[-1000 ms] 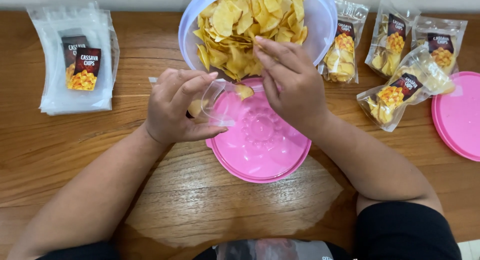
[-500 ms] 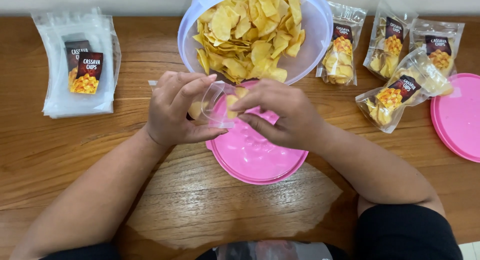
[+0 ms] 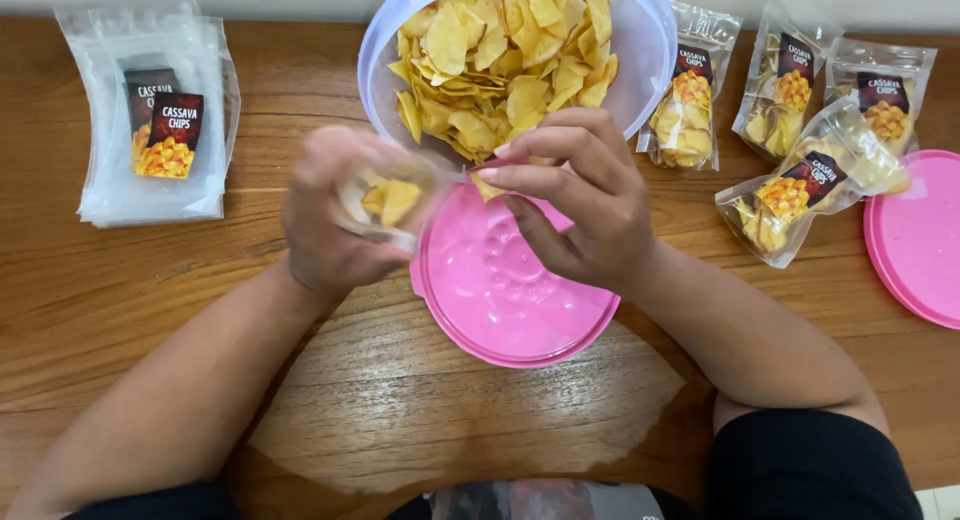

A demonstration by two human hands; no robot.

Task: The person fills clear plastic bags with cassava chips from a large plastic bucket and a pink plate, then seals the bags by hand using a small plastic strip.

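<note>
The left hand (image 3: 335, 215) holds a small clear pouch (image 3: 385, 202) just above the pink lid (image 3: 505, 285), its grip closed round the pouch's sides, though motion blur hides how far the mouth is held open; a few yellow chips already sit inside; the right hand (image 3: 580, 195) pinches a single chip (image 3: 487, 188) between fingertips and thumb, a narrow grip, right beside the pouch's mouth and just below the rim of the big clear tub (image 3: 640, 55) heaped with chips; to do this well, the pouch should be kept steady and tilted toward the tub, mouth spread by the left fingers, so each chip slides in flat rather than catching on the edge; a light pinch matters, since these thin chips would likely snap under pressure; working over the lid seems wise, as it would catch any crumbs; a stack of empty pouches (image 3: 150, 120) lies at the left of the table (image 3: 130, 310), filled pouches (image 3: 800, 185) lie to the right near a second pink lid (image 3: 920, 240).
</note>
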